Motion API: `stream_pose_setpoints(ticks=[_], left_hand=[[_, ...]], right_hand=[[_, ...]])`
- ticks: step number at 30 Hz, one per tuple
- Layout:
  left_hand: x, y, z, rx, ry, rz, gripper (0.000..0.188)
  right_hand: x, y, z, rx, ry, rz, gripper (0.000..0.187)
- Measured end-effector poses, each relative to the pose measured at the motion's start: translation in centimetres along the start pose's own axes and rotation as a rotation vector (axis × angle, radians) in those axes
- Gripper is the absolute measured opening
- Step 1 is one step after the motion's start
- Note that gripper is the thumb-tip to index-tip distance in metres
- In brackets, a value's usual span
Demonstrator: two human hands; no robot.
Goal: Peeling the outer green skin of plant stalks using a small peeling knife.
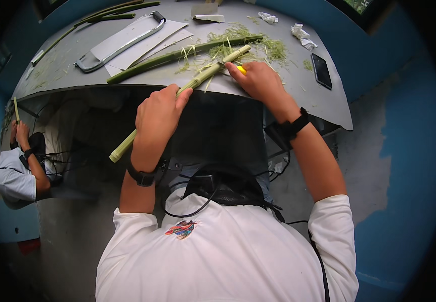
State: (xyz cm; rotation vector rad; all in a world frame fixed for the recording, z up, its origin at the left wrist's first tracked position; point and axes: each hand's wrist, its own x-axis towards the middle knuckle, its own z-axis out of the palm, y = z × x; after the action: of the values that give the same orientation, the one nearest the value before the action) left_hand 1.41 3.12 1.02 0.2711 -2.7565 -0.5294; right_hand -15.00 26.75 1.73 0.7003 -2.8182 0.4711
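Observation:
A pale, scraped bamboo stalk (201,77) slants from beyond the table's near edge down over my lap. My left hand (158,113) wraps round its middle, thumb along the top. Near its far end, my right hand (261,83) closes on a yellow-handled knife (241,70), most of the handle hidden in the fist. The knife's blade lies against the stalk. Just beyond, a longer green bamboo stalk (178,54) rests on the table, partly covered by green shavings (273,49).
On the grey table (72,80) lie a hacksaw (127,49) over white paper sheets (145,38), thin green stalks (102,16), crumpled tissues (302,35) and a dark phone (321,71) at the right. At far left a person (14,171) sits holding a pale stick.

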Motion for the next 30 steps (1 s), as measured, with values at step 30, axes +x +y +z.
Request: stream_pose_setpoints(ticks=[30], left_hand=[[1.0,-1.3,0.1,-0.111,-0.078,-0.04,0.061]], right_hand=[[-0.7,-1.4,-1.2,0.002,-0.014,-0.012,0.079]])
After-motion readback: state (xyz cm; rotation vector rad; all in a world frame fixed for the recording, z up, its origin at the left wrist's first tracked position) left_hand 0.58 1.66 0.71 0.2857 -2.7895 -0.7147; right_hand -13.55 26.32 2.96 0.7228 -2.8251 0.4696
